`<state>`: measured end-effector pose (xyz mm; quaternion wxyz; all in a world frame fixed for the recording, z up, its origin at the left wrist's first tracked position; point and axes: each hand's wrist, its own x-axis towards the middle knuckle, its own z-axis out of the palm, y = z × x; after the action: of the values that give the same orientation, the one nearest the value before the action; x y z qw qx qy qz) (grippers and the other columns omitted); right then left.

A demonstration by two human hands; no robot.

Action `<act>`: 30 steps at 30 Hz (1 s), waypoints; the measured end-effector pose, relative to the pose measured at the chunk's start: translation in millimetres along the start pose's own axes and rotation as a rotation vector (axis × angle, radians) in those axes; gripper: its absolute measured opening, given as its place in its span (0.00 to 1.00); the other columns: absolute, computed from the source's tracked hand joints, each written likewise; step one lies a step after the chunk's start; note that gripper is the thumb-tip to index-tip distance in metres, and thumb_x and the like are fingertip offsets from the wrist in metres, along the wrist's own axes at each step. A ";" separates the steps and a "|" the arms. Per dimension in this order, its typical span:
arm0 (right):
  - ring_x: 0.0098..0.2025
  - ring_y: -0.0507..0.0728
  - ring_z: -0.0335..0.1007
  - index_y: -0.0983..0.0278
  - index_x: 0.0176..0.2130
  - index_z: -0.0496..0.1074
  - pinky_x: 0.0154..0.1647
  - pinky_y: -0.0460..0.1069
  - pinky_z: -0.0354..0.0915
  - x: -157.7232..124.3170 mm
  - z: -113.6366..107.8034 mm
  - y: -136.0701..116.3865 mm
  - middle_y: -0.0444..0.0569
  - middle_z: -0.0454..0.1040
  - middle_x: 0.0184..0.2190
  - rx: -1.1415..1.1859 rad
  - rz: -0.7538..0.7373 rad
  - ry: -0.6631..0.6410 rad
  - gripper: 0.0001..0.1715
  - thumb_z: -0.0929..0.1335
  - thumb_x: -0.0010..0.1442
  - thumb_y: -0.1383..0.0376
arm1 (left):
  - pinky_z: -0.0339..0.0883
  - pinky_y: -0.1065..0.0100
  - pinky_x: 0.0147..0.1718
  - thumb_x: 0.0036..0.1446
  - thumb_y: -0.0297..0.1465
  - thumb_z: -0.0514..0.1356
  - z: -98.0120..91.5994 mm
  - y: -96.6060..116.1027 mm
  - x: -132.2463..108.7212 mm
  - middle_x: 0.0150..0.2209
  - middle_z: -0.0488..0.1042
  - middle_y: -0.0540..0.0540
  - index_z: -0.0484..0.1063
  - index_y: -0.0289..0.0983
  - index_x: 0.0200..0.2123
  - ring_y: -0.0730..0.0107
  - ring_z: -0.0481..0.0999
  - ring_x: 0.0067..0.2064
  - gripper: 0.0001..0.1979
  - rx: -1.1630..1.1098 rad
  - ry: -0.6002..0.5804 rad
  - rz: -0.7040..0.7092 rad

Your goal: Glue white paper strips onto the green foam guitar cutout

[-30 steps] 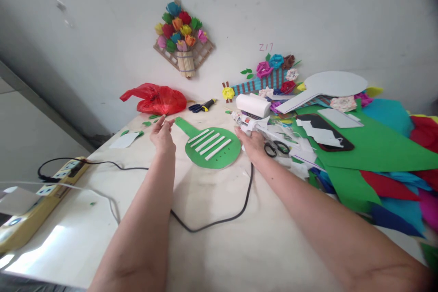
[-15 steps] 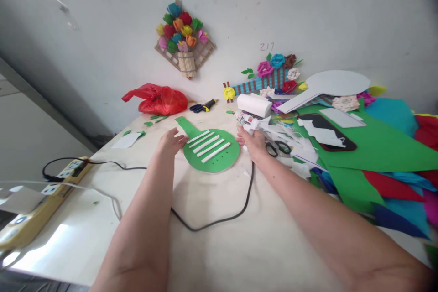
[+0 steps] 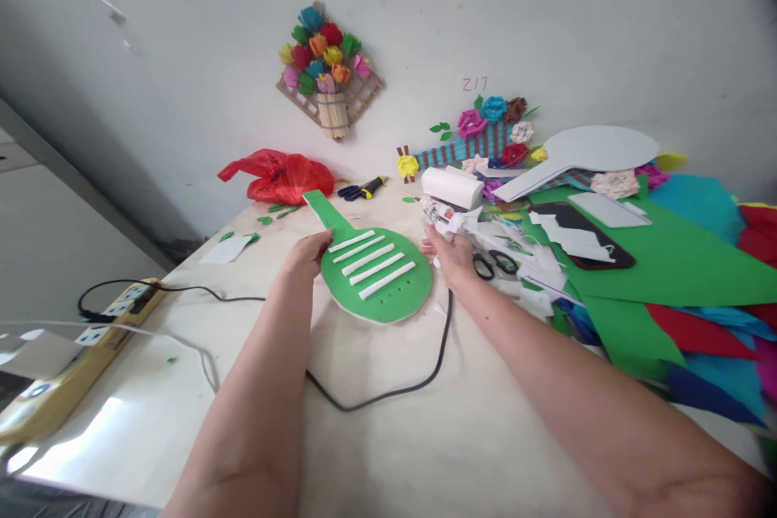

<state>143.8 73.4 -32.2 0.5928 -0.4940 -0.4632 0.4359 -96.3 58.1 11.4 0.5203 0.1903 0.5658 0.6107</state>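
Note:
My left hand (image 3: 308, 252) is closed on the left edge of a green paddle-shaped board (image 3: 394, 307). The board looks tilted, its narrow neck raised above the table. Several white strips (image 3: 371, 263) lie slanted in a row across its round part, with small dark dots beside the last one. To the right of the board, my right hand (image 3: 454, 257) is wrapped round a white hot glue gun (image 3: 446, 214); its nozzle end points away from me. A black cord (image 3: 446, 332) runs down from beneath that hand. The fingers under the gun are partly hidden.
Black-handled scissors (image 3: 503, 262) lie by my right wrist among white scraps. Beyond are a phone (image 3: 616, 255) and green sheets (image 3: 685, 259). A red plastic bag (image 3: 285, 178) and pliers (image 3: 370, 188) sit near the wall. A power strip (image 3: 109, 332) lies at left.
My left hand has closed on the green board's edge. The board's neck has risen and the round part has shifted slightly toward me. My right hand and the glue gun have hardly moved.

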 end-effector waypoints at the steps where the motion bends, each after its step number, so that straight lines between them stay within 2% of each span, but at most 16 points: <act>1: 0.26 0.58 0.74 0.66 0.36 0.72 0.15 0.45 0.63 -0.5 0.1 -0.4 0.52 0.76 0.27 -0.008 -0.005 -0.001 0.28 0.68 0.45 0.47 | 0.70 0.68 0.26 0.51 0.21 0.57 0.0 -1.8 0.5 0.20 0.72 0.45 0.71 0.31 0.27 0.67 0.73 0.24 0.04 0.008 -0.009 -0.004; 4: 0.26 0.59 0.74 0.67 0.35 0.72 0.13 0.45 0.61 -1.0 0.1 -1.7 0.52 0.76 0.25 -0.027 -0.009 0.011 0.27 0.68 0.44 0.47 | 0.71 0.66 0.27 0.49 0.21 0.58 -0.7 -6.4 1.7 0.20 0.73 0.45 0.71 0.32 0.25 0.66 0.74 0.25 0.04 0.016 -0.027 0.028; 8: 0.25 0.58 0.73 0.66 0.34 0.73 0.15 0.45 0.61 0.8 -1.5 -3.0 0.49 0.76 0.24 -0.063 -0.046 0.021 0.27 0.68 0.44 0.47 | 0.70 0.68 0.26 0.46 0.21 0.60 -2.1 -8.1 2.1 0.19 0.72 0.47 0.70 0.32 0.23 0.68 0.74 0.24 0.03 0.017 -0.063 0.156; 11: 0.26 0.57 0.72 0.66 0.33 0.74 0.20 0.46 0.64 4.2 -3.1 -0.7 0.49 0.76 0.25 -0.096 -0.097 0.013 0.25 0.68 0.45 0.48 | 0.69 0.69 0.25 0.46 0.22 0.60 -1.4 -8.1 1.9 0.18 0.71 0.47 0.70 0.32 0.24 0.69 0.73 0.23 0.02 0.033 -0.121 0.220; 14: 0.31 0.57 0.73 0.67 0.33 0.75 0.30 0.49 0.67 7.6 -3.9 3.6 0.51 0.77 0.29 -0.105 -0.158 -0.004 0.24 0.69 0.44 0.50 | 0.68 0.70 0.23 0.47 0.23 0.60 1.1 -9.4 0.4 0.19 0.72 0.47 0.71 0.32 0.25 0.69 0.73 0.22 0.01 0.049 -0.196 0.235; 17: 0.35 0.58 0.73 0.67 0.35 0.75 0.37 0.51 0.66 8.4 -3.9 4.1 0.52 0.77 0.33 -0.123 -0.191 -0.014 0.22 0.70 0.42 0.54 | 0.67 0.70 0.22 0.48 0.23 0.60 4.6 -12.0 -1.6 0.19 0.73 0.46 0.71 0.32 0.26 0.70 0.72 0.21 0.01 0.063 -0.242 0.237; 25: 0.36 0.60 0.72 0.65 0.32 0.74 0.42 0.53 0.64 -1.5 -4.6 -11.7 0.52 0.77 0.31 -0.318 -0.147 0.002 0.14 0.70 0.42 0.63 | 0.70 0.66 0.27 0.50 0.25 0.59 6.9 -13.9 -1.8 0.22 0.75 0.44 0.73 0.31 0.30 0.67 0.74 0.24 0.04 0.043 -0.250 0.171; 30: 0.38 0.61 0.72 0.66 0.37 0.73 0.42 0.54 0.65 1.8 -5.5 -6.1 0.54 0.76 0.35 -0.352 -0.165 0.036 0.19 0.69 0.43 0.63 | 0.69 0.67 0.25 0.51 0.26 0.57 3.1 -10.2 -3.2 0.24 0.75 0.43 0.72 0.31 0.32 0.65 0.75 0.25 0.05 0.112 -0.221 0.065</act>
<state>149.9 73.3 -26.3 0.5390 -0.5580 -0.5608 0.2891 -88.2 55.0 4.3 0.5479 0.3038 0.5317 0.5699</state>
